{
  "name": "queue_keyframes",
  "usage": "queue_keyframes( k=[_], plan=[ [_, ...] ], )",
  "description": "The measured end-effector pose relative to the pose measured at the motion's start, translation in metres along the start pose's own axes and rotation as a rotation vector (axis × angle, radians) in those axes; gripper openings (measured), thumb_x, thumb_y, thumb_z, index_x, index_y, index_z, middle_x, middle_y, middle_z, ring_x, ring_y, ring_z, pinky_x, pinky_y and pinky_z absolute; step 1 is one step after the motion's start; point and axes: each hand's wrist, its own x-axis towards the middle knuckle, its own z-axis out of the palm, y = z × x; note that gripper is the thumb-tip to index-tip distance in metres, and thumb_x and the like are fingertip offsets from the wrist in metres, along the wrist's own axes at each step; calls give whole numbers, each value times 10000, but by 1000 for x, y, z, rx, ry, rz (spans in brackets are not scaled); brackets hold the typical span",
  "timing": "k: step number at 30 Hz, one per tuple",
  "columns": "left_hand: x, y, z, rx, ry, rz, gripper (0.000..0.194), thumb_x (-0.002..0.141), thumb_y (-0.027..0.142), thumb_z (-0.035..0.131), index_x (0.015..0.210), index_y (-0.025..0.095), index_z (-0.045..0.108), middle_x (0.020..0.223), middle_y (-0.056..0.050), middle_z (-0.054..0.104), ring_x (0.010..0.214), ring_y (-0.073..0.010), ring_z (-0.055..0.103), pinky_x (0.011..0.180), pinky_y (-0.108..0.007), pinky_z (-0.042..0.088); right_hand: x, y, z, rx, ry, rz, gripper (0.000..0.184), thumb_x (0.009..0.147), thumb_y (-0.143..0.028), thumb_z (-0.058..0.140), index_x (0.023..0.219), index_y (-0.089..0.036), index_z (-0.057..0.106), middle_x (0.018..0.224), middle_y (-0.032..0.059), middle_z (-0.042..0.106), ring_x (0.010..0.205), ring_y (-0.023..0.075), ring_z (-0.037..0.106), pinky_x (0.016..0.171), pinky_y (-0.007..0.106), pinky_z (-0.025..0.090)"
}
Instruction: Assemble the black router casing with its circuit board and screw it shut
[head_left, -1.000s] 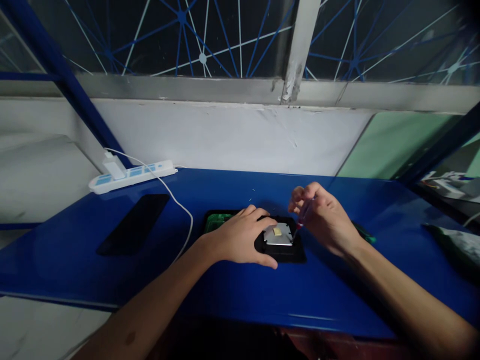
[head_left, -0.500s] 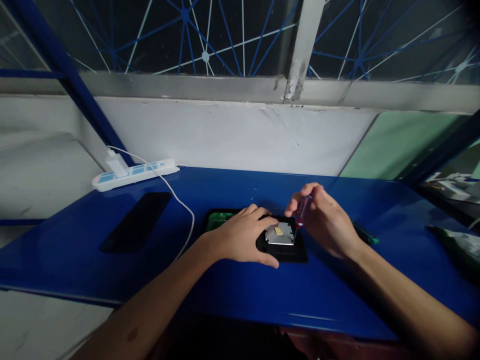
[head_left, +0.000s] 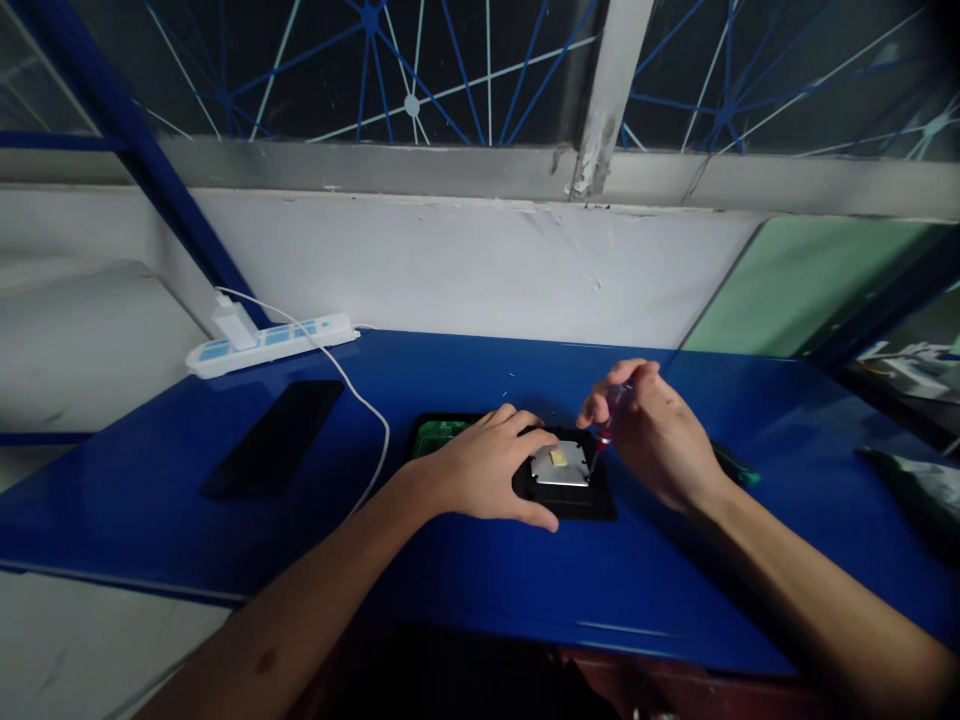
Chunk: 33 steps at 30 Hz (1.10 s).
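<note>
A flat black device (head_left: 566, 505) with an exposed green circuit board (head_left: 439, 435) at its left end lies on the blue table. Near its right end sits a silver metal plate (head_left: 574, 470) bearing a small yellowish pad (head_left: 558, 457). Across the middle of the device rests my left hand (head_left: 491, 465), palm down, thumb and fingers spread. My right hand (head_left: 656, 440) is closed around a screwdriver (head_left: 604, 435) with a clear purplish handle and a red collar. Its shaft slants down to the plate's right edge; the exact tip contact is too small to tell.
A dark flat panel (head_left: 274, 440) lies to the left, near a white power strip (head_left: 274, 343) with a plugged-in charger (head_left: 235, 324) and a trailing white cable (head_left: 367, 404). Right of my right hand is a dark green-edged piece (head_left: 739, 465). A bag-like item (head_left: 911, 495) lies far right.
My right hand has shifted slightly right and its grip on the screwdriver handle has turned a little. The left hand stays in place on the device.
</note>
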Motion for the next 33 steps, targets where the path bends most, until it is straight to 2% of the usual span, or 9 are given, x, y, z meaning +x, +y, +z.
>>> queue_keyframes(
  k=[3, 6, 9, 14, 17, 21, 25, 29, 33],
  plan=[
    [0, -1, 0, -5, -12, -6, 850, 714, 704, 761, 1381, 222, 548, 1346, -103, 563, 1219, -331, 480, 1092, -476, 377, 0, 1, -1, -5, -22, -18, 408, 795, -710, 653, 867, -309, 661, 777, -20, 629, 730, 154, 639, 689, 308, 519],
    [0, -1, 0, -1, -1, 8, 863, 716, 705, 762, 1383, 201, 547, 1359, -113, 553, 1239, -328, 467, 1128, -478, 342, -1, 1, -5, -56, -44, -57, 337, 735, -601, 790, 845, -308, 666, 817, -25, 623, 725, 146, 610, 617, 285, 477],
    [0, -1, 0, -4, -2, 14, 857, 719, 695, 766, 1388, 206, 546, 1356, -111, 558, 1221, -325, 478, 1114, -478, 358, -1, 2, -7, -109, -30, -59, 245, 783, -509, 795, 895, -320, 686, 749, -32, 619, 678, 133, 590, 561, 264, 437],
    [1, -1, 0, -9, -6, 11, 841, 717, 701, 755, 1387, 237, 549, 1355, -103, 564, 1226, -334, 480, 1106, -500, 361, 0, 2, -5, -131, 47, -23, 246, 905, -522, 654, 1069, -341, 679, 816, -11, 683, 724, 149, 654, 632, 298, 506],
    [0, -2, 1, -13, -5, 5, 851, 712, 717, 747, 1390, 244, 546, 1358, -100, 564, 1231, -339, 478, 1096, -500, 371, 1, 2, -2, -135, 54, -32, 235, 934, -554, 589, 1014, -342, 655, 781, -16, 672, 684, 154, 646, 636, 316, 522],
    [0, -3, 2, -14, 3, 4, 854, 718, 730, 736, 1386, 232, 551, 1378, -110, 552, 1235, -340, 477, 1076, -491, 391, 2, 1, -3, -104, 59, -58, 379, 862, -692, 585, 889, -319, 647, 817, -8, 645, 732, 161, 648, 662, 327, 547],
    [0, -1, 1, 10, 7, 18, 874, 721, 719, 748, 1386, 187, 552, 1396, -129, 538, 1269, -340, 459, 1121, -472, 348, 1, -1, -7, -139, 15, -90, 272, 806, -561, 749, 884, -316, 659, 785, -21, 645, 698, 145, 631, 566, 273, 489],
    [0, 0, 0, 15, -3, 7, 860, 714, 707, 767, 1375, 197, 561, 1348, -119, 566, 1240, -333, 478, 1116, -463, 353, -1, -1, -5, -175, 17, -87, 217, 898, -517, 665, 997, -325, 649, 793, -14, 703, 672, 149, 642, 550, 275, 469],
    [-1, -1, 1, 5, 6, 11, 851, 726, 723, 743, 1390, 231, 543, 1359, -101, 562, 1241, -333, 476, 1106, -476, 362, -1, 0, -3, -169, -1, -95, 281, 918, -581, 599, 938, -302, 632, 809, -4, 708, 692, 156, 660, 606, 304, 507]
  ],
)
